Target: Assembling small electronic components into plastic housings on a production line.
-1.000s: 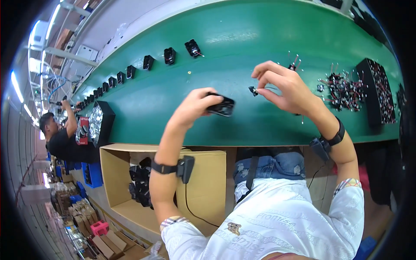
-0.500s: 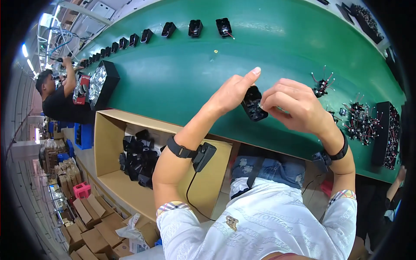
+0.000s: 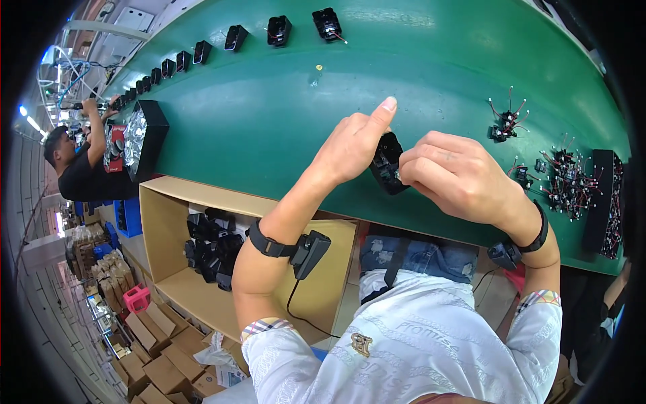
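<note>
My left hand (image 3: 348, 147) grips an open black plastic housing (image 3: 386, 167) by its left side, thumb pointing up and away. The housing stays low over the green table, tilted, with small dark parts inside that I cannot make out. Against its right rim, the closed fingers of my right hand (image 3: 457, 172) are pinched together; whatever they hold is hidden. Right of that hand are small black parts with red and black wires (image 3: 521, 176), one cluster of them (image 3: 505, 128) farther back and a larger pile (image 3: 570, 185) beyond.
Along the far left of the green table (image 3: 256, 108) runs a curved row of black housings (image 3: 278, 31). A black box with silver lining (image 3: 151, 138) stands near a co-worker (image 3: 87, 158). Below the edge, a cardboard box (image 3: 165, 229) holds black parts. Another black box (image 3: 601, 202) stands far right.
My right hand has closed its fingers more tightly at the housing's rim. The housing has shifted slightly in my left hand. The whole view has moved a little.
</note>
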Available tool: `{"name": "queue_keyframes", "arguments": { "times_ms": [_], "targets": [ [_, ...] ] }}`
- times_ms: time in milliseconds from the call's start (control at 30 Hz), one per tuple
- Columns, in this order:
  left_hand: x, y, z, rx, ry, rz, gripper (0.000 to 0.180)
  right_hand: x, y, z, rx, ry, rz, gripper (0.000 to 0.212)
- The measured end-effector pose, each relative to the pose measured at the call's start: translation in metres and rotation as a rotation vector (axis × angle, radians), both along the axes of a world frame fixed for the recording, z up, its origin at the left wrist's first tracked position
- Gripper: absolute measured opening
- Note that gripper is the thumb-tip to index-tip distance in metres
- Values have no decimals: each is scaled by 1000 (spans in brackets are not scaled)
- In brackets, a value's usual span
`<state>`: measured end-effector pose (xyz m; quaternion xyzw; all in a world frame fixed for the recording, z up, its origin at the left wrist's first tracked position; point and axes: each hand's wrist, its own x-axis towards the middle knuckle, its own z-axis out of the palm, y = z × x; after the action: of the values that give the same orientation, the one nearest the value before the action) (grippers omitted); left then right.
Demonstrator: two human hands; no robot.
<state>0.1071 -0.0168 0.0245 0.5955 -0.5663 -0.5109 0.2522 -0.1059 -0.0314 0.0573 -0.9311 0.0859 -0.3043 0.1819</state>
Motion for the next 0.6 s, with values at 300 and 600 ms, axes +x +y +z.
{"name": "queue_keyframes", "arguments": {
  "times_ms": [300,600],
  "targets": [
    [-5,2,-1,-35,-20,-28,82,6,1,-13,54,-50,11,25],
    [1,3,-7,69,365,-25,71,9,-1,-11,319,-218,-27,25]
  ]
}}
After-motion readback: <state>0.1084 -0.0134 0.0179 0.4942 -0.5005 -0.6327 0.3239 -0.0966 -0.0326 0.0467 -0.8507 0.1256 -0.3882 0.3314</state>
